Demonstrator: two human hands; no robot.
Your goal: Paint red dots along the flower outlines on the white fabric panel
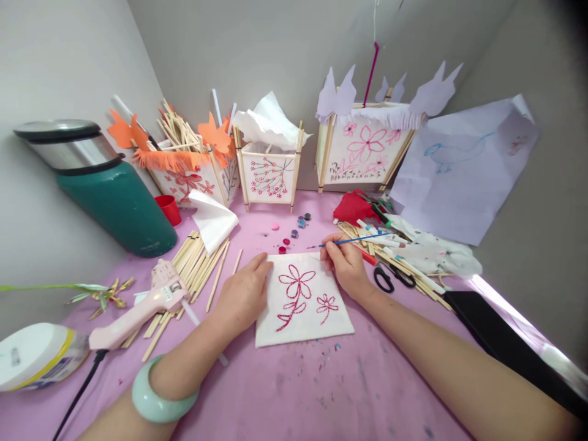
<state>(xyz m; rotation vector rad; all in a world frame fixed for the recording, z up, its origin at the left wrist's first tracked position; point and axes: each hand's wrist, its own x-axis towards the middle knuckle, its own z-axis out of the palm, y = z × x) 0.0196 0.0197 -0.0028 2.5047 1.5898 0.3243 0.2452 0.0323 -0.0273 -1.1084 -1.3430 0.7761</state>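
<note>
A white square panel (307, 321) lies before me on the pink-covered table, with two crimson flowers painted on it. At its upper left corner, my left hand (245, 291) is closed on the edge, fingers bent together. A thin blue paintbrush (356, 239) is pinched in my right hand (346, 266), which rests at the panel's upper right corner. The brush tip points left, just beyond the panel's far edge. Small paint pots (294, 234) in crimson, blue and dark shades sit behind the panel.
Decorated lanterns (269, 177) line the back. Left are a green flask (114, 205), a pink glue gun (142, 300), wooden sticks (197, 263) and a white tub (34, 355). Scissors (383, 278), more sticks and stained tissue (450, 254) lie right, near a black object (487, 331).
</note>
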